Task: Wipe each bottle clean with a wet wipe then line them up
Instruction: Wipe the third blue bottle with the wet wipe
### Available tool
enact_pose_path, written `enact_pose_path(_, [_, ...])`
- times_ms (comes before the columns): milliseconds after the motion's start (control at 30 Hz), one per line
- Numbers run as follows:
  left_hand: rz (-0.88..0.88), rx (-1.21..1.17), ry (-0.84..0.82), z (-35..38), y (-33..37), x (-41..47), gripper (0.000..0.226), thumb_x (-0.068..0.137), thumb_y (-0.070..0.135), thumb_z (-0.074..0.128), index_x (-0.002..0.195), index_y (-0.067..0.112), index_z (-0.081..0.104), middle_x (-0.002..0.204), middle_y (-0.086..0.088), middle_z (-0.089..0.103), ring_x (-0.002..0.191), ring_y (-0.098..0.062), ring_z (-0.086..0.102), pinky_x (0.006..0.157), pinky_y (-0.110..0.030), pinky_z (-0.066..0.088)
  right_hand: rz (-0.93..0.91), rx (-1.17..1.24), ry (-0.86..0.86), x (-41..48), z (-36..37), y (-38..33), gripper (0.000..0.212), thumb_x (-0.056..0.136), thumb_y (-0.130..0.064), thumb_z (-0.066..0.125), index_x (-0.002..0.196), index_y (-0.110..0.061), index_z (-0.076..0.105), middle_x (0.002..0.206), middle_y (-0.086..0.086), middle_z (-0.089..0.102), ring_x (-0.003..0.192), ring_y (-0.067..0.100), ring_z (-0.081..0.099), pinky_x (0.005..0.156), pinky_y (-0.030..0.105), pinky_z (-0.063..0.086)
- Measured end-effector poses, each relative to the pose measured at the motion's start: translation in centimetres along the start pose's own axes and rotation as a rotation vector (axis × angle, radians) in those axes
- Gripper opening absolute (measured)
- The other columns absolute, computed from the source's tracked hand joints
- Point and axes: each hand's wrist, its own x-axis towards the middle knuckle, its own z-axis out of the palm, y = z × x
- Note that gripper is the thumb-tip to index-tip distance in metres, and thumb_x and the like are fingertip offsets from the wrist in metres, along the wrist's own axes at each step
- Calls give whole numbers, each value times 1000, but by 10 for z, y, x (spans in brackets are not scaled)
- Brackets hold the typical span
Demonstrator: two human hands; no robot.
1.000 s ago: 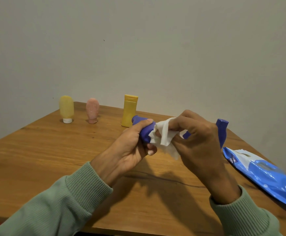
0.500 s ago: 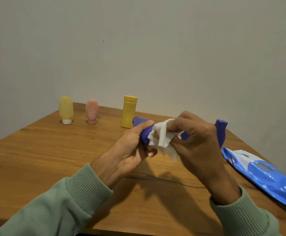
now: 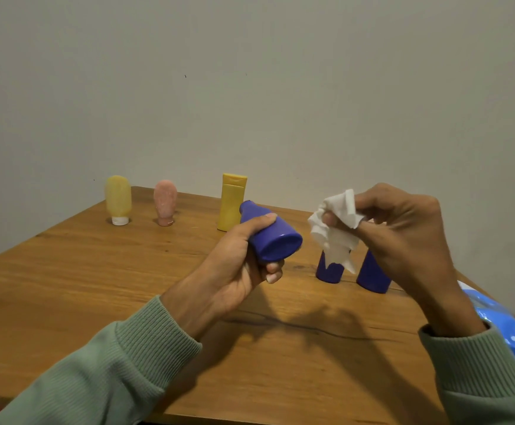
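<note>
Head view — right hand (image 3: 403, 237) and wet wipe (image 3: 337, 228) half-hide two blue bottles (image 3: 330, 271).

Both arms wear sage-green knit sleeves (image 3: 103, 372) with ribbed cuffs (image 3: 158, 332) at the wrists.

Six bottles in all. Three are blue: one blue bottle (image 3: 270, 237) tilted at mid-frame, and two more, a blue bottle (image 3: 329, 269) and another blue bottle (image 3: 373, 276), standing side by side right of centre. Two are yellow: a rounded yellow bottle (image 3: 118, 199) at the far left and a taller yellow bottle (image 3: 232, 205) near the middle. One pink bottle (image 3: 165, 202) stands between them. One white wipe (image 3: 337, 231), one blue wipe pack (image 3: 508, 329) at the right edge, two hands.
</note>
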Motion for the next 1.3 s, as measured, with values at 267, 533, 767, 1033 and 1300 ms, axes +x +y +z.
enact_pose_path(267, [168,394,-10,-4,-1,2,52,83,32,72,125,11,50,105,-14,68,87,-30,70,62,-35,57,79,110,0,1,-4,-2,19,71,-28,75,89,-26,71,84,-8,70,79,12,67,65,20,55])
enact_pose_path(533, [348,695,-49,-2,-5,-4,48,83,21,73,122,34,47,105,7,65,93,-8,67,76,-25,57,109,118,-52,0,2,-4,23,73,-20,77,93,-10,73,87,-1,71,81,13,68,67,25,58])
enact_pose_path(767, [410,874,-46,-1,-7,-5,48,78,17,78,104,44,46,102,17,64,93,6,62,73,-13,52,165,237,-56,0,0,-14,18,71,-20,79,87,-13,74,85,-1,72,83,18,69,69,31,59])
enact_pose_path(1033, [436,1037,-78,0,-5,-9,48,82,14,75,108,41,46,99,18,60,90,1,59,72,-5,44,211,302,-125,-1,0,-26,24,63,-29,74,84,-18,71,80,-9,73,76,9,70,62,16,54])
enact_pose_path(1300, [471,1025,-94,-1,-7,-8,46,80,18,77,120,23,57,105,6,68,97,-8,64,82,-17,52,246,338,-192,-3,1,-30,24,60,-30,73,81,-20,70,77,-12,72,74,6,69,61,13,51])
